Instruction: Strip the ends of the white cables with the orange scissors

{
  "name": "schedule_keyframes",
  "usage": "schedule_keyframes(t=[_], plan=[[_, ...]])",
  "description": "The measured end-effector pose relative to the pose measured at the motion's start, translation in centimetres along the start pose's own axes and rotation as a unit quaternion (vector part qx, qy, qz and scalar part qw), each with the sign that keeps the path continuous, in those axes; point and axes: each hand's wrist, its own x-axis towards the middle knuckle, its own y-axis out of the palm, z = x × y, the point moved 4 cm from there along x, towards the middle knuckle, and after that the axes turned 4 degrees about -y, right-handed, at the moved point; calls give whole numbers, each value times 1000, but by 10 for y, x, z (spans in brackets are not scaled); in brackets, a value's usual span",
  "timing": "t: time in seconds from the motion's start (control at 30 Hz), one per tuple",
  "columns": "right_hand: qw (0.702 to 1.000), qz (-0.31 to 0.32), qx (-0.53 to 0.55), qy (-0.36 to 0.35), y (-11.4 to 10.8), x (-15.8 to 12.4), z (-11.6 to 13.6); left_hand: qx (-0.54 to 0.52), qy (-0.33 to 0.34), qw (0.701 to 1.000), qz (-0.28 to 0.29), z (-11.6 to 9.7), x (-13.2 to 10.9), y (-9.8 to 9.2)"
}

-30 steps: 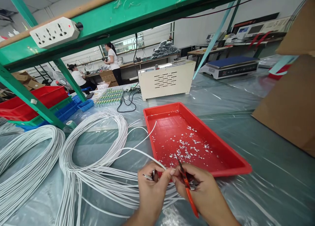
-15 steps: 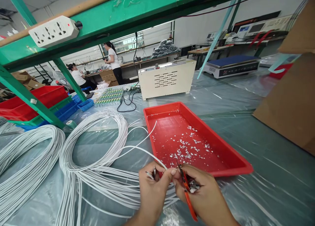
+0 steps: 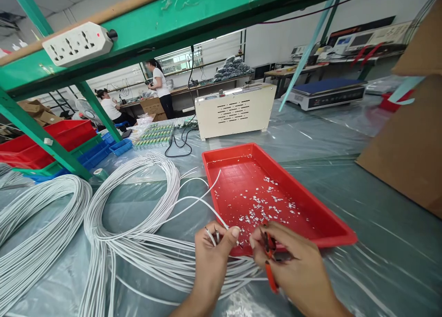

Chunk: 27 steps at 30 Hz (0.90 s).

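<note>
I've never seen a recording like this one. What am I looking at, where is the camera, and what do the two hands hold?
No machine here: a person works with bare hands, and the single picture comes from a camera worn on their head, looking forward and down. The left hand pinches the end of a thin white cable; the right hand grips small orange-handled cutters close beside it. Both hands are at the near edge of a shallow red plastic tray sprinkled with small white scraps. To the left lie big coils of white cable on a table covered in clear plastic sheet. Behind the tray stands a beige vented box. Far behind, a standing person and a seated person are at another bench.
</note>
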Motion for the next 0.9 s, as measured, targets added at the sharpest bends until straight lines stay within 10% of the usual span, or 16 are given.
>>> schedule_keyframes(t=[0.4, 0.9], plan=[[939, 90, -322, 84, -15, 18, -54, -33, -67, 997, 32, 3, 2, -1], [998, 33, 21, -51, 2, 5, -4, -105, -106, 988, 45, 2, 3, 2]])
